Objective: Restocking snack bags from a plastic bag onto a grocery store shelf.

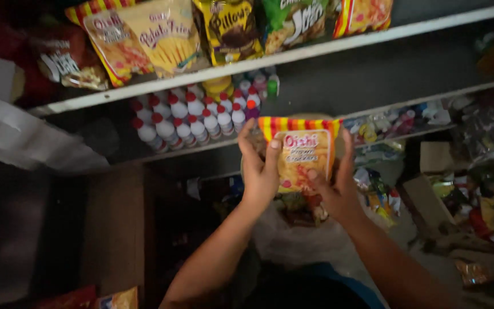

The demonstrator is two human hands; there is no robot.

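Note:
Both of my hands hold up one snack bag (301,157), orange and yellow with a red-and-yellow striped top edge. My left hand (258,166) grips its left side, thumb across the front. On the right side, my right hand (335,189) clasps the bag with fingers behind and thumb on the front. The bag is upright in front of the lower shelf (212,143). Below my hands is a white plastic sack (293,237) with more packets inside.
The top shelf (315,50) carries several snack bags in yellow, green and red. White bottles with red caps (187,120) stand on the lower shelf. Small packets (395,123) and cardboard boxes (435,157) crowd the right side. A brown panel (112,229) is at lower left.

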